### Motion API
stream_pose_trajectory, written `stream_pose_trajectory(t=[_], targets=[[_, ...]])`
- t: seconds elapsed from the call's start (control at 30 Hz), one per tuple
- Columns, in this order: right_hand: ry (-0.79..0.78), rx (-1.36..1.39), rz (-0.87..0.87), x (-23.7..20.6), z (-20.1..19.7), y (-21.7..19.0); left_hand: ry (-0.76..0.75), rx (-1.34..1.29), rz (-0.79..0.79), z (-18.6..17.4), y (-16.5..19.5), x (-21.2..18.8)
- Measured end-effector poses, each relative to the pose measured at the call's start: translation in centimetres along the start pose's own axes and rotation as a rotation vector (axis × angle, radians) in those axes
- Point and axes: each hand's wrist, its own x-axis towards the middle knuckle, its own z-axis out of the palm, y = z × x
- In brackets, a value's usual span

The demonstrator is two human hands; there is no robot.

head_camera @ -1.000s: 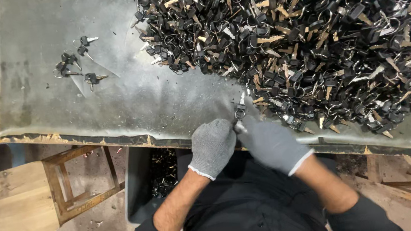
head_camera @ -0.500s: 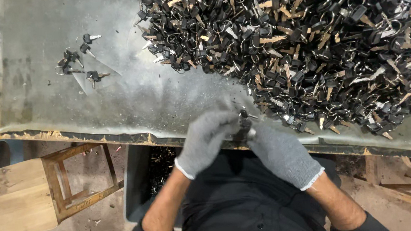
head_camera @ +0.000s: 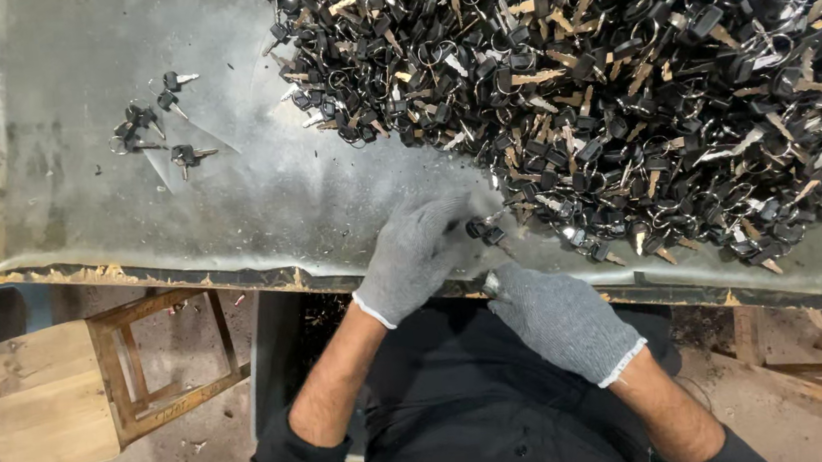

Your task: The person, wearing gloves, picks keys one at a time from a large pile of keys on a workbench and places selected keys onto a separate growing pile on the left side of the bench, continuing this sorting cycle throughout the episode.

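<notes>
Grey sheet-covered workbench (head_camera: 258, 206): at its near edge, the gloved left hand (head_camera: 413, 256) pinches a black-headed key (head_camera: 483, 231), while the gloved right hand (head_camera: 555, 318) curls closed beside it. Beyond lies a huge key heap (head_camera: 617, 71); far left, a few loose keys (head_camera: 155, 130).

Two grey-gloved hands, left hand (head_camera: 415, 256) and right hand (head_camera: 558, 319), pinch black-headed keys (head_camera: 484, 231) at the table's near edge (head_camera: 184, 276), beside a huge key pile (head_camera: 617, 71).

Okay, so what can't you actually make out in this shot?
Head view only:
- Right hand: fingertips curled under the glove, so its grip is hidden.
- Black-headed keys at the left hand: too small to count.
- Key pile: cut off by top and right edges.
</notes>
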Motion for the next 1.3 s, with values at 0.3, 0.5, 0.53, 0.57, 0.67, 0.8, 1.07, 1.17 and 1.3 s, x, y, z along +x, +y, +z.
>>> stream_pose_trajectory(t=[0.3,0.5,0.53,0.57,0.67,0.8,1.07,1.17,1.3], targets=[[-0.064,-0.016,-0.081,1.7,-0.3,-0.1,-0.129,0.408,0.369,0.5,0.3,3.0],[-0.059,0.007,-0.014,1.5,0.4,0.7,-0.128,0.582,0.147,1.1,-0.2,2.3],[-0.033,-0.020,-0.070,1.7,0.5,1.0,-0.168,0.602,0.185,1.5,-0.5,2.5],[-0.007,-0.048,-0.127,1.8,0.6,1.1,-0.206,0.623,0.224,1.8,-0.8,2.6],[0.177,-0.212,-0.139,1.8,0.7,1.4,-0.257,0.663,0.217,2.6,-1.1,2.5],[0.263,-0.060,0.119,1.4,0.7,1.3,-0.216,0.311,-0.421,2.9,-0.2,0.6],[0.315,-0.225,0.042,3.2,1.1,-0.4,-0.005,0.459,-0.054,3.5,-0.4,-1.2],[0.274,-0.285,0.032,3.8,0.7,-0.7,-0.024,0.496,-0.020,4.0,-0.7,-1.4],[0.112,-0.230,0.173,3.8,0.2,-0.4,0.071,0.444,-0.016,4.1,-0.5,-1.6]])
